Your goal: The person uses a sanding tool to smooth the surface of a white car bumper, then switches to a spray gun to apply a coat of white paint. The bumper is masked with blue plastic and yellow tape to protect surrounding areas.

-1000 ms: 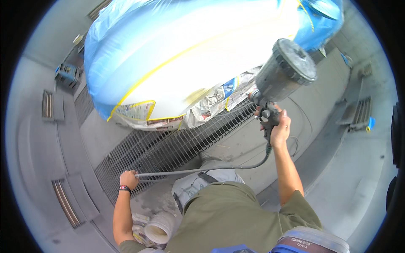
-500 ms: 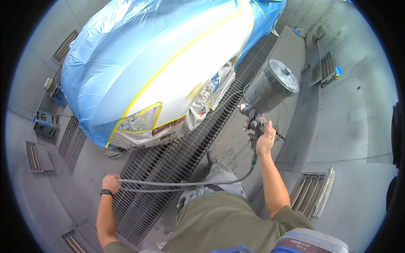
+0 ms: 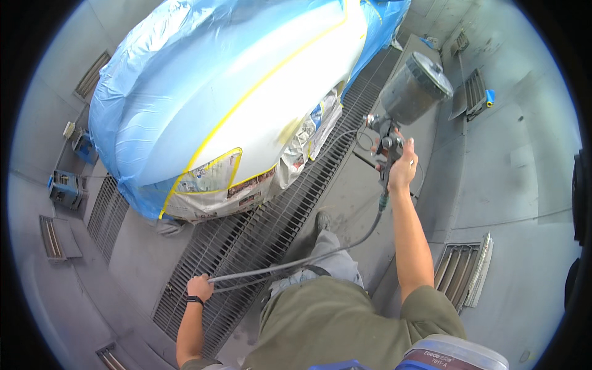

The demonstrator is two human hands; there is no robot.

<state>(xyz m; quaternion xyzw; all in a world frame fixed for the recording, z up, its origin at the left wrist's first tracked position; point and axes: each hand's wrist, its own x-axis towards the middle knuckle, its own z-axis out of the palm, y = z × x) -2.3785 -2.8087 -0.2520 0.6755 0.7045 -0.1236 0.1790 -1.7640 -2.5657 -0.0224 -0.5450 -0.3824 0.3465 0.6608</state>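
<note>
My right hand [image 3: 402,168] is wrapped round the grip of a spray gun [image 3: 386,143], held up to the right of the car. A dark, see-through paint cup [image 3: 408,94] with a lid is tilted on top of the gun. From the grip's lower end a grey air hose [image 3: 345,248] runs down and across to my left. My left hand [image 3: 200,288], with a black watch at the wrist, is closed on a folded loop of that hose. Ahead stands the car's white panel [image 3: 280,105], edged with yellow tape; the gun is apart from it.
Blue plastic film [image 3: 148,92] covers much of the car, and printed paper [image 3: 246,191] masks its lower edge. Floor grating [image 3: 246,240] runs beneath. Grey booth walls [image 3: 518,179] carry lamp panels [image 3: 456,274]. A blue-grey box [image 3: 66,188] stands far left.
My right hand has moved the spray gun up and to the right, farther from the panel. My left hand has shifted right and slightly down, still holding the hose.
</note>
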